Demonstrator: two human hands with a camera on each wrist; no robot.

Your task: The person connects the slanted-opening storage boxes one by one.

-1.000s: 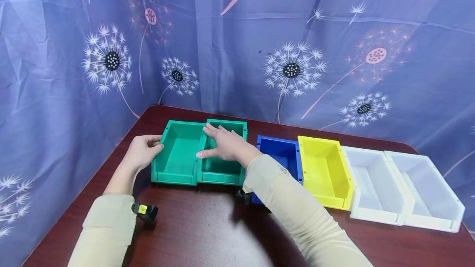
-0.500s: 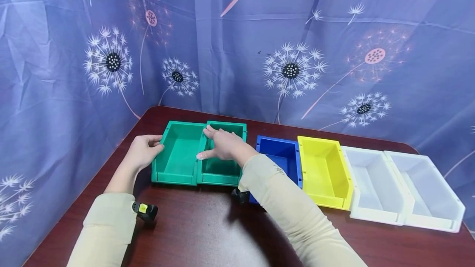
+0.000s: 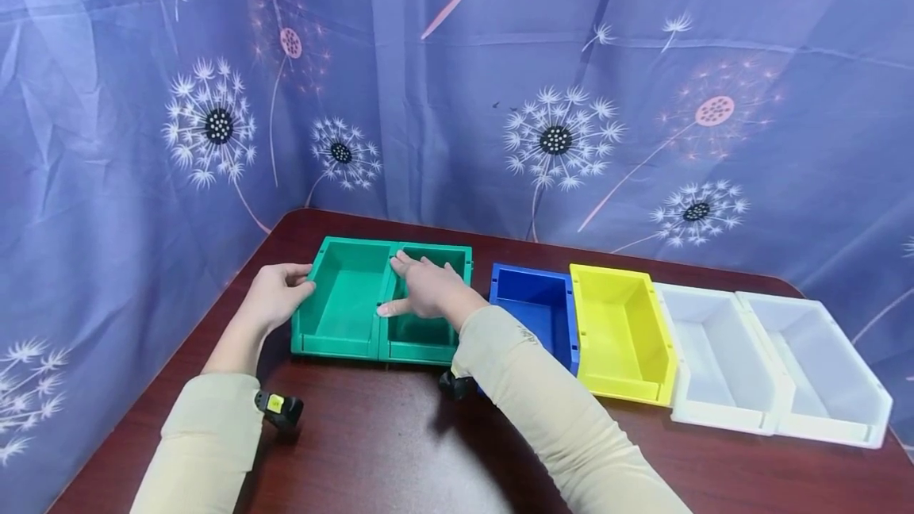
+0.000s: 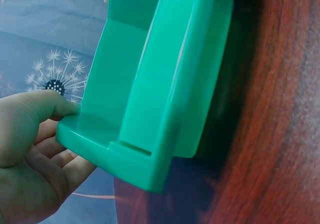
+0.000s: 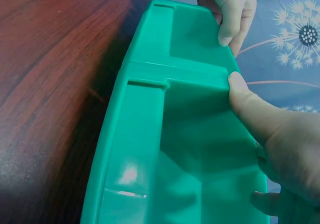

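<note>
Two green storage bins stand side by side against each other on the table in the head view. My left hand (image 3: 274,296) pinches the outer side rim of the left green bin (image 3: 343,300), thumb on top and fingers outside, as the left wrist view shows. Over the right green bin (image 3: 421,352) my right hand (image 3: 432,290) is spread, its thumb and fingertips touching the rim where the bins meet. From the right wrist, the thumb (image 5: 250,99) lies on that rim; part of the other fingers is hidden.
To the right stand a blue bin (image 3: 535,308), partly behind my right sleeve, a yellow bin (image 3: 621,331) and two white bins (image 3: 721,363), set close in a row. A patterned curtain (image 3: 457,101) hangs behind and left of the dark red table (image 3: 371,435).
The right green bin has shifted slightly toward me and down with my right hand, its back edge now just below the left bin's. My left hand keeps its hold.
</note>
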